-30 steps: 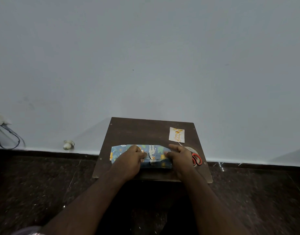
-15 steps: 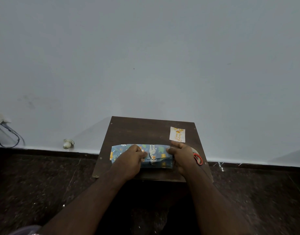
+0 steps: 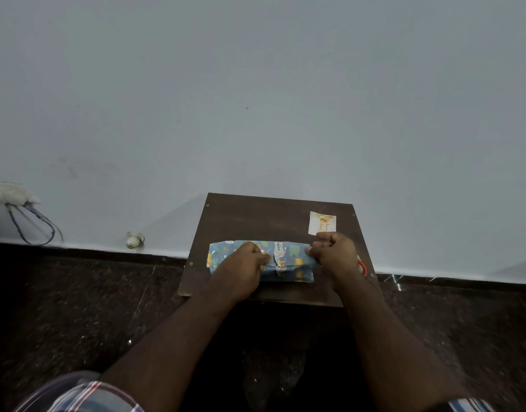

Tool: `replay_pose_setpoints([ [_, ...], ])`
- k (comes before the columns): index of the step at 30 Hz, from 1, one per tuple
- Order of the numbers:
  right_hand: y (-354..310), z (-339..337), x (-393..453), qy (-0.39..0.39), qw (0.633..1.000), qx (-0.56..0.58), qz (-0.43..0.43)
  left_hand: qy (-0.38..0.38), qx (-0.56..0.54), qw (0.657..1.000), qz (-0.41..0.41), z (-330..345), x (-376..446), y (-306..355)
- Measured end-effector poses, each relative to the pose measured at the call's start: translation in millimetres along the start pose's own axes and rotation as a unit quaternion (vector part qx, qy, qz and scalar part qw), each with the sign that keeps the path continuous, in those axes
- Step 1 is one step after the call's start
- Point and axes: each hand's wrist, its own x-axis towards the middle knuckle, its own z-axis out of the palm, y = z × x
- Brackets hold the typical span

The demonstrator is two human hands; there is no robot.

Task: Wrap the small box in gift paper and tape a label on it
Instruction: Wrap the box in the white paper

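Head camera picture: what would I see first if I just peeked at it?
First, the two hands on the bright blue animal-print gift paper in the middle of the dark wooden board: the left hand presses on it, and the right hand pinches its right end. Next, the small white label lying at the board's far right corner, not taped on yet.
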Motion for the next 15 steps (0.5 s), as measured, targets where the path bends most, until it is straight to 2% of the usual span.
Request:
replay_pose_setpoints([
  [2,-6.7,3.9,-10.3,0.079,0.984,-0.119,-0.103,-0.003,-0.001,1.0,0.001,-0.3,-1.2,0.9],
  [3,-10.1,9.3,-18.6,0.094,0.969,-0.163,-0.161,-0.004,0.0,1.0,0.002,-0.5,-1.6,1.1],
  [6,-19.6,35.5,-45.2,0.009,0.942,-0.209,-0.262,0.0,-0.007,1.0,-0.006,-2.5,-1.3,1.9],
  [9,-18.2,54.9,-51.9,-0.08,0.928,-0.286,-0.227,0.014,-0.023,0.999,-0.022,-5.4,-4.2,6.0],
  [11,-19.0,59.3,-49.7,-0.112,0.901,-0.372,-0.195,0.035,-0.053,0.997,-0.038,-9.0,-5.6,10.9],
  [15,-19.9,65.7,-49.6,-0.132,0.84,-0.466,-0.246,0.068,-0.101,0.99,-0.071,-25.0,-13.1,9.4],
])
